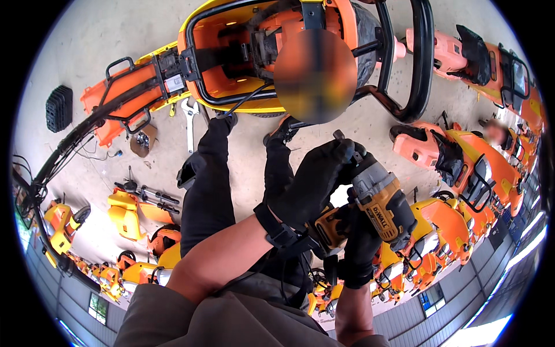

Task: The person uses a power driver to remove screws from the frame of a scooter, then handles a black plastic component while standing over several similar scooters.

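Observation:
My right hand (362, 240), in a black glove, is wrapped round the handle of a yellow-and-black cordless impact wrench (383, 203). The tool's grey nose points up and away from my body. My left hand (309, 182), gloved in black too, is closed at that nose, its fingers pinching a small dark socket (339, 135). Whether the socket touches the tool's drive is hidden by the fingers. Beyond both hands lies an orange-and-yellow vehicle body (231, 107) with a black tubular frame (425, 63). A blurred round patch covers part of it.
A large adjustable wrench (190, 124) lies on the concrete floor left of my legs. Near it are a small cardboard box (143, 140) of loose parts and a black ribbed block (59, 109). More orange vehicles (419, 147) stand in rows to the right and behind.

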Action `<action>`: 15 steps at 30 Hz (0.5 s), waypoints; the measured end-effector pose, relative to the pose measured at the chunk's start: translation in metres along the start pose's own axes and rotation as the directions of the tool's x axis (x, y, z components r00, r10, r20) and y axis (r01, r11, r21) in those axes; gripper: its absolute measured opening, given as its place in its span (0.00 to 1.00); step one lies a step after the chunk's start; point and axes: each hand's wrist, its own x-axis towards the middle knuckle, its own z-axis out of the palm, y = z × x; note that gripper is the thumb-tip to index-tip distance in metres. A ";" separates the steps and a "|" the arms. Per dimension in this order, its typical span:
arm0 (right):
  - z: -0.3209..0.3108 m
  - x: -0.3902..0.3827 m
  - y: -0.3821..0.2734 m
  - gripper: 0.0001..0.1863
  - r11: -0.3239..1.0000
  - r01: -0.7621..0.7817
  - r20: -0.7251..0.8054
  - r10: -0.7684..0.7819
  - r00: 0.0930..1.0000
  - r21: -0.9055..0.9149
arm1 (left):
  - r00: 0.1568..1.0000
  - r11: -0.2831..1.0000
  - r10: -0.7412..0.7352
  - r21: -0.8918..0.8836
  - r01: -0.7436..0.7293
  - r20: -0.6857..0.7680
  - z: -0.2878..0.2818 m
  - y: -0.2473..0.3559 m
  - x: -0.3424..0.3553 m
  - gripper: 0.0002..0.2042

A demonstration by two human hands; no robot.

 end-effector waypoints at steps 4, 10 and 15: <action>-0.010 0.016 -0.006 0.18 0.989 -0.148 0.245 0.142 0.959 0.006 | 0.998 0.999 0.039 0.018 -0.038 -0.048 -0.001 0.010 -0.006 0.16; 0.016 0.047 -0.012 0.19 0.822 0.421 0.423 -0.249 0.871 -0.383 | 0.972 0.930 0.235 0.289 -0.226 0.003 -0.028 0.032 0.026 0.19; 0.039 0.066 -0.022 0.20 0.784 0.368 0.339 -0.214 0.916 -0.499 | 0.886 0.732 0.404 0.501 -0.462 0.227 -0.048 0.041 0.050 0.18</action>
